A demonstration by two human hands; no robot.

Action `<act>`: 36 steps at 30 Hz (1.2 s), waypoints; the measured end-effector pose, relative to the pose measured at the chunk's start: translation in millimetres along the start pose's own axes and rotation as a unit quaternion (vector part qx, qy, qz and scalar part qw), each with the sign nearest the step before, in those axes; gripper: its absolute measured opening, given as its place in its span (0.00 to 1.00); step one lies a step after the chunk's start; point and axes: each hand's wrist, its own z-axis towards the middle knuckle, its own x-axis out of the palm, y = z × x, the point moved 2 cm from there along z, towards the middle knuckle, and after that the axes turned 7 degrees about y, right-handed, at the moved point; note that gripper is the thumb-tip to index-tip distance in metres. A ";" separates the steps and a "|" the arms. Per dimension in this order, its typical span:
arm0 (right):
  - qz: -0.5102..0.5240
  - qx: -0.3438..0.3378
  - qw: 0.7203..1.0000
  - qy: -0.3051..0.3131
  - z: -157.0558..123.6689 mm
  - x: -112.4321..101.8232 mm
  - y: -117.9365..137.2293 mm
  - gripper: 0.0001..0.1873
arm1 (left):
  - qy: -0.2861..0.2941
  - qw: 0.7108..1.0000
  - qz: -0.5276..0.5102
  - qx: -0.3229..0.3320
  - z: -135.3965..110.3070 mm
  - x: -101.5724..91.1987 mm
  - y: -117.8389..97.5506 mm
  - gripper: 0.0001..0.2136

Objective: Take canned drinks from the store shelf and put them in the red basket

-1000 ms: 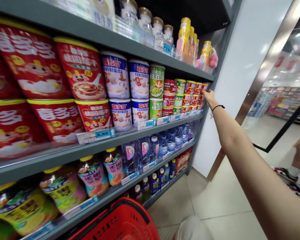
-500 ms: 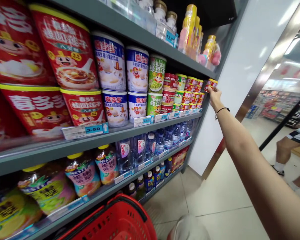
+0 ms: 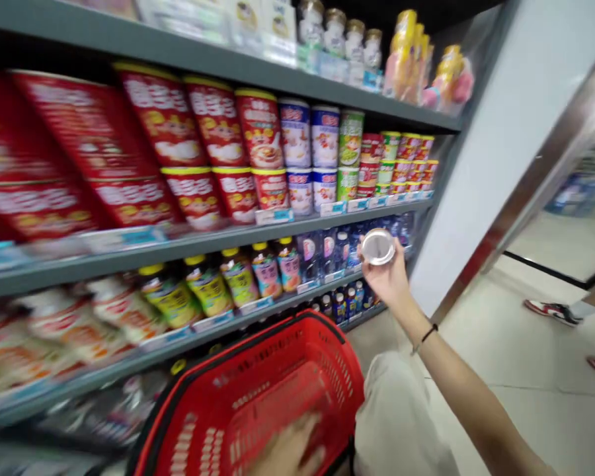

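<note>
My right hand [image 3: 391, 276] is shut on a small can [image 3: 377, 246], whose silver end faces me, held in front of the water bottle shelf. Below it is a red shopping basket [image 3: 258, 390] with black handles. My left hand [image 3: 288, 453] is a blur at the basket's near rim, at the bottom of the view; its fingers are smeared. Small red and yellow cans [image 3: 410, 165] are stacked at the far right of the middle shelf.
Grey shelves [image 3: 258, 231] run along the left, with large red tubs [image 3: 198, 152], blue-white cans, juice bottles [image 3: 218, 284] and water bottles. A white wall panel [image 3: 486, 165] ends the aisle. Another person's shoes [image 3: 550, 311] are on the tiled floor at right.
My right hand took a small can off the far end of the middle shelf and pulled it back and down towards the basket. The view swung right and blurred.
</note>
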 end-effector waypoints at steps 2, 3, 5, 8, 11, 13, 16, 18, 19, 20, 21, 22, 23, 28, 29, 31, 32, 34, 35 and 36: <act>0.057 0.128 0.990 -0.010 -27.3 20.9 -70.9 0.25 | -0.060 0.998 -0.011 0.029 -5.1 -33.6 -3.4 0.23; 0.063 0.186 0.981 -0.007 -39.0 30.1 -101.8 0.26 | -0.146 0.988 -0.011 0.055 -8.6 -55.5 -5.1 0.24; 0.044 0.275 0.960 0.018 -58.4 44.2 -153.5 0.27 | -0.317 0.942 0.018 0.113 -19.3 -95.0 -6.7 0.28; 0.018 0.354 0.932 0.069 -80.3 51.9 -208.7 0.26 | -0.407 0.898 0.031 0.164 -36.2 -119.2 -0.5 0.34; 0.035 0.396 0.914 0.074 -96.6 43.2 -243.5 0.27 | -0.439 0.887 0.013 0.141 -48.6 -110.4 14.2 0.30; 0.042 0.427 0.901 0.060 -103.9 31.6 -258.6 0.29 | -0.432 0.892 0.016 0.134 -52.0 -101.7 23.0 0.29; 0.025 0.487 0.870 0.072 -108.6 14.8 -271.9 0.34 | -0.402 0.905 0.014 0.135 -51.0 -98.2 32.5 0.31; -0.001 0.506 0.858 0.087 -108.1 7.8 -275.2 0.36 | -0.401 0.908 0.001 0.124 -48.9 -100.7 36.8 0.31; -0.014 0.508 0.856 0.089 -107.3 5.9 -275.6 0.36 | -0.404 0.907 -0.004 0.117 -47.9 -102.0 38.3 0.31; -0.027 0.509 0.856 0.086 -106.7 4.9 -275.4 0.36 | -0.408 0.906 -0.007 0.113 -46.9 -102.7 39.2 0.31; -0.038 0.511 0.855 0.081 -106.6 4.8 -274.8 0.36 | -0.410 0.905 -0.005 0.112 -46.0 -102.7 39.6 0.32; -0.049 0.514 0.853 0.073 -106.8 5.0 -274.1 0.37 | -0.412 0.904 0.001 0.115 -45.2 -102.1 39.4 0.33; -0.060 0.515 0.853 0.063 -107.3 5.3 -273.3 0.37 | -0.412 0.903 0.012 0.122 -44.6 -101.1 38.8 0.35; -0.113 0.468 0.875 0.045 -106.9 1.3 -269.6 0.35 | -0.419 0.890 0.073 0.164 -42.4 -94.5 34.3 0.32; -0.120 0.461 0.877 0.054 -106.2 -0.4 -269.2 0.35 | -0.422 0.887 0.081 0.169 -41.9 -93.5 33.7 0.31; -0.129 0.456 0.877 0.078 -104.5 -3.6 -268.7 0.36 | -0.426 0.883 0.093 0.173 -40.7 -91.6 33.3 0.31; -0.132 0.454 0.877 0.088 -103.6 -4.9 -268.5 0.37 | -0.429 0.881 0.098 0.174 -40.1 -90.7 33.3 0.31; -0.138 0.450 0.877 0.099 -102.0 -6.9 -268.5 0.37 | -0.434 0.878 0.102 0.172 -39.4 -89.2 33.8 0.31; -0.140 0.448 0.877 0.101 -101.6 -7.6 -268.7 0.37 | -0.435 0.878 0.102 0.171 -39.3 -88.7 34.2 0.31; -0.143 0.448 0.877 0.103 -101.4 -8.1 -269.1 0.37 | -0.436 0.878 0.102 0.169 -39.4 -88.3 34.5 0.31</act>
